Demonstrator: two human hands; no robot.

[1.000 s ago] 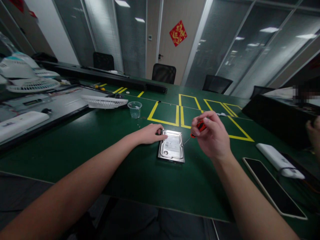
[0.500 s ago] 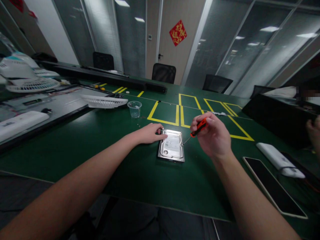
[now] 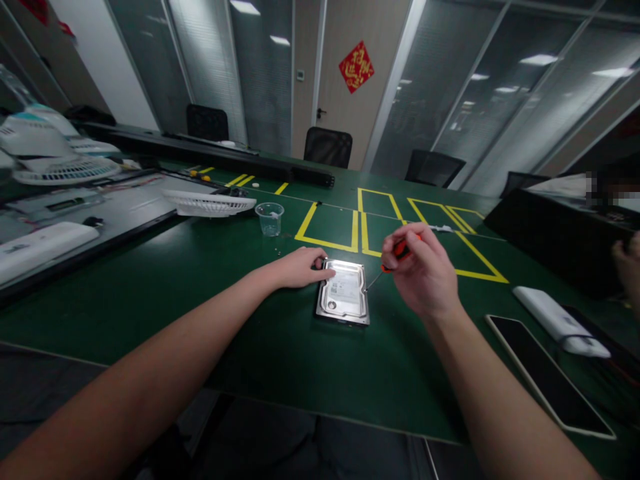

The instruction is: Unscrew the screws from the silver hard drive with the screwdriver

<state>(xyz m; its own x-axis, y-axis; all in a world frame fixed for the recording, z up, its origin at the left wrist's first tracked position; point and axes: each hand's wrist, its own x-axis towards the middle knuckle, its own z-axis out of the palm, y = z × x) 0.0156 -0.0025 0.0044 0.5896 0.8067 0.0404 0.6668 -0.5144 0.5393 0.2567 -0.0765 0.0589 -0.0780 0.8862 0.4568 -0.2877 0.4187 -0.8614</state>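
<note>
A silver hard drive lies flat on the green table, its label side up. My left hand grips its upper left edge, the thumb resting on top and the fingers along the side. In my right hand is a screwdriver with a red and black handle, partly hidden by the fingers. Its thin shaft slants down to the left, and the tip meets the drive's right edge. A few tiny pieces, perhaps screws, lie on the table beyond my left hand.
A clear plastic cup stands behind my left hand. At left are a large flat panel, a white grille and white fan parts. A phone and a white device lie right. Another person's hand shows at the edge.
My right hand has rolled the screwdriver handle, and its fingers now cover more of it. The tip stays at the drive's right edge. My left hand and the drive are still.
</note>
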